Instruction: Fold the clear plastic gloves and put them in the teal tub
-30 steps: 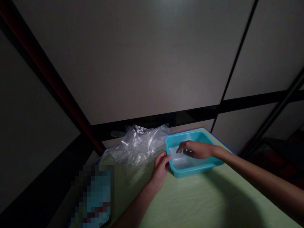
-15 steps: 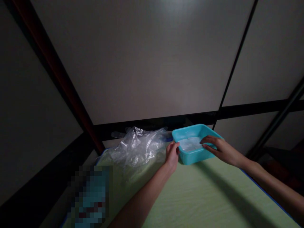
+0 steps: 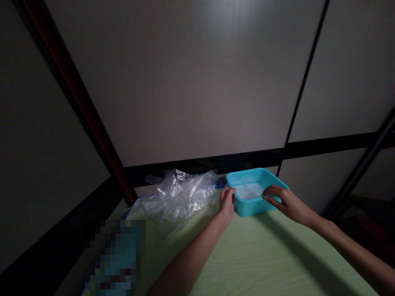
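Observation:
A turquoise plastic basin point(image 3: 256, 208) rests on a green-covered surface point(image 3: 247, 263), close to the cabinet. My left hand point(image 3: 227, 201) is closed on the basin's left front corner, thumb at the rim. Inside the basin lies something white and flat point(image 3: 249, 190), like a thin sheet or packet; its kind is unclear. Over the right front rim, my right hand point(image 3: 282, 200) has thumb and fingertips brought close together at the right edge of the white thing. Whether they pinch it or the rim cannot be made out.
A crumpled clear plastic bag point(image 3: 185, 195) lies left of the basin. Behind stands a pale panelled cabinet point(image 3: 200, 90) with a dark horizontal strip. A pixelated blue-green item point(image 3: 120, 255) lies at the lower left. Dark items point(image 3: 373, 222) are at the right.
The view has shifted slightly, so basin and bag sit a little lower in it. My left hand stays on the corner, and my right hand's fingertips stay at the white thing's edge.

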{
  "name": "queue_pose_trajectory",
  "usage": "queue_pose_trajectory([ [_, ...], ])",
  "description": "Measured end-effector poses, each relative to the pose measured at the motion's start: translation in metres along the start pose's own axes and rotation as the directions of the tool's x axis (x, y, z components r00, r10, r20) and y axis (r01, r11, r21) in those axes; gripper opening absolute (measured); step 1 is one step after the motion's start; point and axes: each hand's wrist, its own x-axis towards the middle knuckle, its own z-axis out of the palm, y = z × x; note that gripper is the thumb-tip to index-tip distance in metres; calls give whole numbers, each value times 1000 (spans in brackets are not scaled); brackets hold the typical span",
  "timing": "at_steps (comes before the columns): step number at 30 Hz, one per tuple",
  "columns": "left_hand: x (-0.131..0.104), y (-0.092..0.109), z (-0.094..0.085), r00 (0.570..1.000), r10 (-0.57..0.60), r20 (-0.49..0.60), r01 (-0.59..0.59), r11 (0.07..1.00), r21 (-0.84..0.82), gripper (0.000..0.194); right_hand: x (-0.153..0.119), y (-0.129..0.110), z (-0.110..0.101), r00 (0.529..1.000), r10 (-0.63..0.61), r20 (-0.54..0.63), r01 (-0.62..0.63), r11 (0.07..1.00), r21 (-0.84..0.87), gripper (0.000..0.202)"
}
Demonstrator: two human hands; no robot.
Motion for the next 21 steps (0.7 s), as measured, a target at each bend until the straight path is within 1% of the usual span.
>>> queue_pose_trajectory([
  [3,2,-1,-3,999,13,48,-21,986,166,31,1,6,4,1000,-28,-13,28,999,-25,30],
  [5,4,4,-10,994,2,106,-35,949,312,32,0,9,5,998,-52,-47,49,997,-53,29],
  [7,8,18,-24,987,-12,163,-67,879,472,34,-3,10,5,991,-89,-100,80,993,-91,28],
  [8,11,28,-35,983,-14,182,-90,829,551,36,-5,10,5,986,-114,-123,101,989,-113,28],
  [10,17,54,-63,980,8,199,-148,700,699,32,-11,7,2,976,-165,-139,143,978,-155,28],
  [12,23,82,-96,978,38,205,-193,537,821,21,-17,1,-2,972,-198,-128,172,967,-190,28],
  [14,27,108,-128,974,35,224,-222,365,904,11,-23,-7,-5,971,-211,-112,184,959,-214,29],
  [15,28,117,-141,972,22,234,-230,283,931,12,-25,-12,-6,971,-214,-105,187,957,-223,30],
  [16,28,125,-151,972,7,235,-231,206,951,18,-26,-17,-7,971,-217,-100,189,954,-232,31],
  [17,29,130,-159,972,-2,236,-234,138,962,22,-27,-22,-7,971,-221,-93,194,951,-240,32],
  [19,30,138,-166,971,3,238,-238,22,971,27,-28,-33,-7,969,-233,-75,207,944,-255,33],
  [21,30,145,-167,966,45,254,-251,-61,966,20,-27,-43,-7,967,-249,-50,227,937,-266,33],
])
